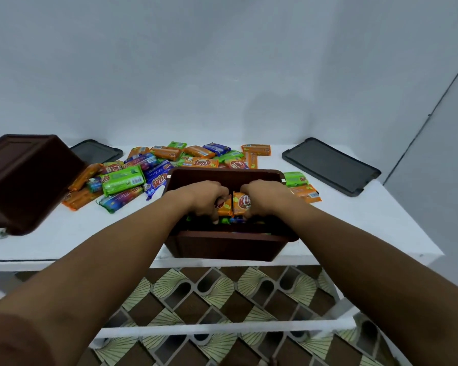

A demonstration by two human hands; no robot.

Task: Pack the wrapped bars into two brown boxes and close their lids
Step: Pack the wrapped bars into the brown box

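An open brown box (224,245) stands at the table's front edge, with wrapped bars inside. Both hands reach into it. My left hand (205,198) grips an orange wrapped bar (224,208), mostly hidden under the fingers. My right hand (266,196) grips a second orange bar (240,204) right beside the first. A pile of loose orange, green and blue wrapped bars (154,173) lies behind and to the left of the box. A second brown box (24,178) sits tipped over at the left, its bottom facing me.
Two dark grey lids lie flat on the white table: one at the back left (95,151), partly behind the tipped box, one at the back right (331,165). A white wall stands behind. Patterned floor shows below the table's front edge.
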